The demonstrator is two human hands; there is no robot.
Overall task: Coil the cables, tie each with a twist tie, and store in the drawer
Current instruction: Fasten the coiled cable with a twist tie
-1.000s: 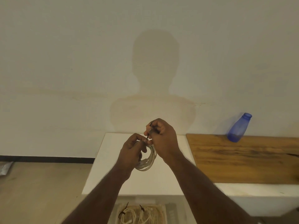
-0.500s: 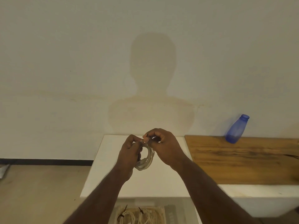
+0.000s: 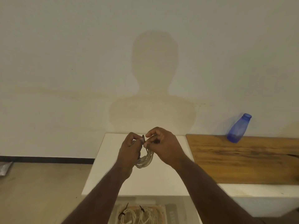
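Both hands met above the white cabinet top (image 3: 161,178): the left hand (image 3: 129,151) gripped the coiled white cable (image 3: 145,160), which hung below its fingers, while the right hand (image 3: 163,144) pinched the dark twist tie (image 3: 143,137) at the coil's top. Two tied coils (image 3: 137,215) lay in the open drawer (image 3: 171,212). One blue bottle (image 3: 237,128) stood on the wooden board (image 3: 242,159) by the pale wall (image 3: 64,62).

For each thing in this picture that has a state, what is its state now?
coiled cable: held above the white table, both hands on it
twist tie: pinched at the coil's top
left hand: grips the coil
right hand: pinches the tie
drawer: open, tied cables inside
blue bottle: uncapped
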